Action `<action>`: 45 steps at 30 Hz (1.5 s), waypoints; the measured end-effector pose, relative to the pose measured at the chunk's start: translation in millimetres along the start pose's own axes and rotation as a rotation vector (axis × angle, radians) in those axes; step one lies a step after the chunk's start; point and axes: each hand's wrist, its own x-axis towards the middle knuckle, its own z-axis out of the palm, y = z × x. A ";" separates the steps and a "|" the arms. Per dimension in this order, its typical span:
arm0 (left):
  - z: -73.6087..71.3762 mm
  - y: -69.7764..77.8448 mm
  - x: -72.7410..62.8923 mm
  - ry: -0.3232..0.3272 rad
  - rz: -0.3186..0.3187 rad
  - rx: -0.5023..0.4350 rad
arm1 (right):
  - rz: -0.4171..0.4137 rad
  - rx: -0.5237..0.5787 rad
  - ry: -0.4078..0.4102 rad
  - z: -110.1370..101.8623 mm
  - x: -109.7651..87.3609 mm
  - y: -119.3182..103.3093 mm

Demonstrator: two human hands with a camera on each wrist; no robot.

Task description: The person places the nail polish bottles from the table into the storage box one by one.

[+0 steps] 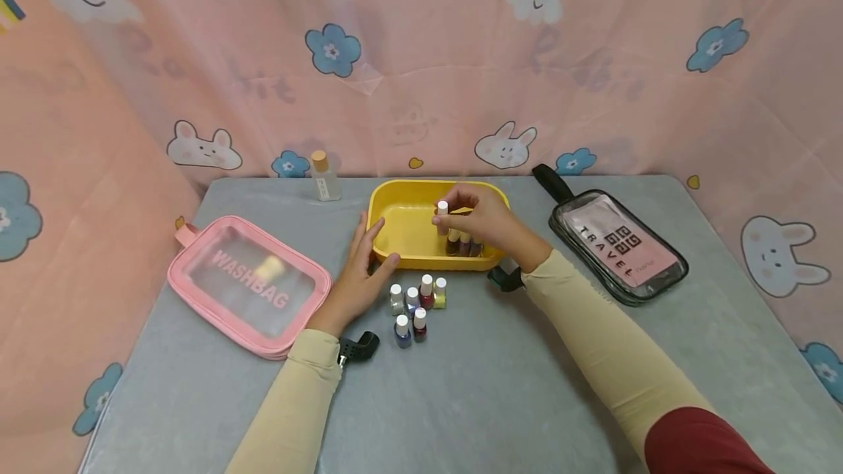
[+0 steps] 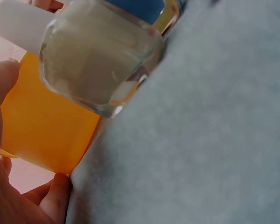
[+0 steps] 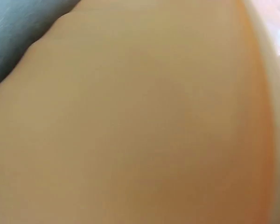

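In the head view my right hand [image 1: 484, 216] pinches a nail polish bottle [image 1: 443, 209] by its white cap, over the inside of a yellow basin [image 1: 402, 262]. Several dark nail polish bottles [image 1: 465, 246] stand in the basin's right part, partly under that hand. Fingers spread, my left hand [image 1: 356, 280] rests against the basin's left side. The left wrist view shows its fingertips along the wall of the basin [image 2: 46, 126]. Just in front of the basin stand several more white-capped bottles [image 1: 426, 292]; a pale one [image 2: 98, 56] looms close in the left wrist view.
A pink wash bag [image 1: 246, 284] lies at the left, and a black-edged clear travel bag [image 1: 619, 247] at the right. Behind the basin's left end stands a glass bottle with a wooden-looking cap [image 1: 326, 180]. The basin's blurred wall [image 3: 140, 116] fills the right wrist view.
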 end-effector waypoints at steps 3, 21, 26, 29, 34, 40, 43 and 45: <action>0.8 0.1 0.0 -0.003 -0.004 -0.004 | 0.001 -0.017 -0.032 1.5 -0.2 1.3; 0.9 1.5 0.1 0.003 0.030 -0.002 | 0.069 -0.269 -0.080 11.7 -4.1 -3.1; 0.9 2.0 0.2 0.008 0.038 -0.003 | 0.112 -0.272 -0.057 12.4 -5.0 -4.3; 1.2 2.5 0.0 0.006 0.033 -0.005 | 0.126 -0.286 -0.043 12.1 -5.3 -2.7; 1.4 2.2 -0.2 0.007 0.019 -0.008 | 0.084 -0.305 -0.045 11.8 -6.0 -0.5; 0.7 2.0 -0.3 0.002 0.019 -0.010 | 0.063 -0.296 0.005 8.4 -16.2 -7.6; 0.0 1.3 -0.5 0.001 0.017 -0.003 | 0.024 -0.250 0.040 7.3 -28.0 -16.3; -0.4 1.2 -0.5 -0.001 0.009 0.002 | -0.011 -0.185 0.053 8.1 -38.6 -22.3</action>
